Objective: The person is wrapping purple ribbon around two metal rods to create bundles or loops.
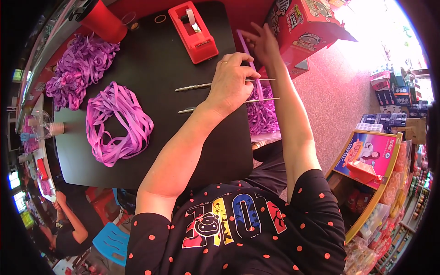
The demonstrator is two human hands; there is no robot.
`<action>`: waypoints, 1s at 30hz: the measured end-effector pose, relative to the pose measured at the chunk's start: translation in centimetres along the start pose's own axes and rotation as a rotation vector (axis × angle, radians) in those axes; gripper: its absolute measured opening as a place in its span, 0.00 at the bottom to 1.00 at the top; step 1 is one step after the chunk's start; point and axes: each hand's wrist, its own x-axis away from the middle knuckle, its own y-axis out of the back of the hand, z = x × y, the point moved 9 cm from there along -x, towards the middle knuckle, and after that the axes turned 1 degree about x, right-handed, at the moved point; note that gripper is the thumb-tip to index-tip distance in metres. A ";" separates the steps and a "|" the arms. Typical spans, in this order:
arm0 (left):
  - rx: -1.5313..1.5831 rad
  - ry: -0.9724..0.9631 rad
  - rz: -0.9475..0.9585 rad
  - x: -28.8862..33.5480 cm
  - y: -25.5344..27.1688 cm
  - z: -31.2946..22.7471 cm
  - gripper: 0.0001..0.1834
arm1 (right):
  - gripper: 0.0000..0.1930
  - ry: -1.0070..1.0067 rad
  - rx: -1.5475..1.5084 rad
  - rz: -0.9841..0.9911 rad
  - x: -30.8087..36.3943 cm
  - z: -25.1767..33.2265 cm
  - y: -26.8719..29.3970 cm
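Observation:
My left hand (233, 80), with a ring on one finger, is closed over two thin metal rods at the table's right edge. Its thumb and index finger press on a purple strip (259, 89), which runs across the rods' right ends. The upper rod (195, 86) looks twisted; the lower rod (187, 111) lies roughly parallel to it. Farther away, my right hand (263, 43) has its fingers spread, with the strip's far end beside its fingertips. Below the rods, a heap of purple strips (262, 114) sits beside the table.
On the dark table (183, 151) are a coiled purple strip bundle (137, 117), a tangled purple pile (82, 68), a red tape dispenser (195, 34) and a red cup (103, 20). A red carton (298, 32) stands at the right. A blue stool (112, 243) and another person's arm (73, 220) are lower left.

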 end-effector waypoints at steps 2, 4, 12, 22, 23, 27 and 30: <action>0.007 0.009 0.005 0.1 0.2 0.0 0.12 | 0.33 -0.092 0.135 -0.104 1.8 -3.4 2.3; 0.017 0.012 0.009 0.0 0.2 0.0 0.11 | 0.27 -0.091 0.142 -0.124 4.1 -6.9 4.2; -0.009 0.016 0.059 0.3 -0.1 0.3 0.12 | 0.16 0.130 0.684 -0.230 25.2 -11.1 4.6; -0.023 -0.052 0.053 -0.1 -0.4 0.0 0.13 | 0.16 0.284 0.722 -0.428 36.3 -4.4 -1.0; -0.021 -0.041 0.058 -0.1 -0.5 0.1 0.13 | 0.16 0.262 0.739 -0.440 36.8 -3.9 -1.5; -0.020 -0.039 0.063 0.0 -0.6 0.3 0.13 | 0.16 0.283 0.699 -0.491 37.7 -1.7 -3.6; -0.013 -0.032 0.066 0.1 -0.6 0.3 0.13 | 0.15 0.329 0.653 -0.504 38.0 -0.5 -4.3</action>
